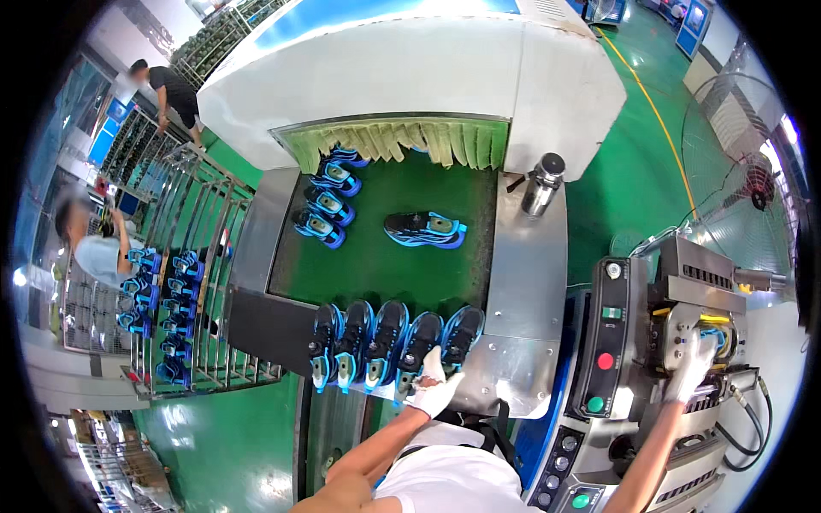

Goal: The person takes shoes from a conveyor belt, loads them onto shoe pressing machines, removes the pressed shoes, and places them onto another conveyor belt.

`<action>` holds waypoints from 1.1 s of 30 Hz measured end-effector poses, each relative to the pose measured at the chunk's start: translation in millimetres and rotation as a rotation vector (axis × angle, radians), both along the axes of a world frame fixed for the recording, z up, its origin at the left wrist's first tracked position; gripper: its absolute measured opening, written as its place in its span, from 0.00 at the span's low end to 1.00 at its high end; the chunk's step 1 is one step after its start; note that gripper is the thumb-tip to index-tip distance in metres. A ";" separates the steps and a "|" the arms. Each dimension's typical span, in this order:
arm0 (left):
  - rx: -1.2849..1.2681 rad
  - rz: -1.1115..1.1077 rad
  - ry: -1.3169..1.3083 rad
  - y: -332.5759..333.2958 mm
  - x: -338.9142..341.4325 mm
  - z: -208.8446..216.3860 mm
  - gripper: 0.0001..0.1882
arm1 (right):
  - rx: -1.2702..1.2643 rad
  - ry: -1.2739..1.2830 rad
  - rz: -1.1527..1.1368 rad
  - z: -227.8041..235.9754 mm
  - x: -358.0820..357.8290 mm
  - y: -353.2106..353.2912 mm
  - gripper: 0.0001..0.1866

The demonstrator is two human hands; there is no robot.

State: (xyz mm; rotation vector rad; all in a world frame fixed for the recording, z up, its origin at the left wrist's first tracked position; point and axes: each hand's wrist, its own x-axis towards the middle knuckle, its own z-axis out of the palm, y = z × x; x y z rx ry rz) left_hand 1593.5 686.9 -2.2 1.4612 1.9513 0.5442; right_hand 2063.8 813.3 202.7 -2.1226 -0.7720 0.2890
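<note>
Left hand [434, 386]: near 6 o'clock, white-gloved, against the near ends of the two rightmost shoes in the front row; fingers partly bent, but I cannot tell whether they grasp a shoe or only rest there.
Right hand [694, 369]: near 4 o'clock, white-gloved, reaching into the side machine [701, 291] beside a blue piece [713, 340]; its fingers are too unclear to tell whether they grip or are loose.
Front row [389, 338]: at 6 o'clock, five black-and-blue shoes side by side, toes toward 12.
Lone shoe [425, 229]: just above the centre, lying on the green belt [376, 269], toe toward 9.
Shoe column [332, 203]: at 10 o'clock on the belt, its far end near the strip curtain [393, 142].
Tunnel housing [359, 77]: at 12 o'clock, white, with the curtain hanging across its mouth.
Metal flask [542, 186]: at 2 o'clock, upright on the metal ledge [528, 274] beside the belt.
Control panel [601, 342]: near 4 o'clock, dark, with red and green buttons.
Metal rack [248, 363]: around 9 o'clock, carrying more black-and-blue shoes.
Other people: one at 9 o'clock by the rack in a light top [101, 259], another at 10 in dark clothes [175, 90], bending.
Fan [758, 181]: near 3 o'clock, behind a wire guard.
</note>
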 end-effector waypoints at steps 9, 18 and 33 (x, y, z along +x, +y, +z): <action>0.272 0.238 -0.050 200.8 -157.7 -23.6 0.41 | -1.132 -0.595 0.263 -132.2 -103.8 -101.1 0.59; 0.314 0.171 0.394 352.1 -387.3 -52.4 0.19 | -0.759 -0.149 0.323 -107.3 -186.3 -142.2 0.51; 0.400 -0.951 -0.276 200.9 -77.6 147.7 0.09 | -0.376 -0.033 0.791 -70.8 -405.0 -33.5 0.38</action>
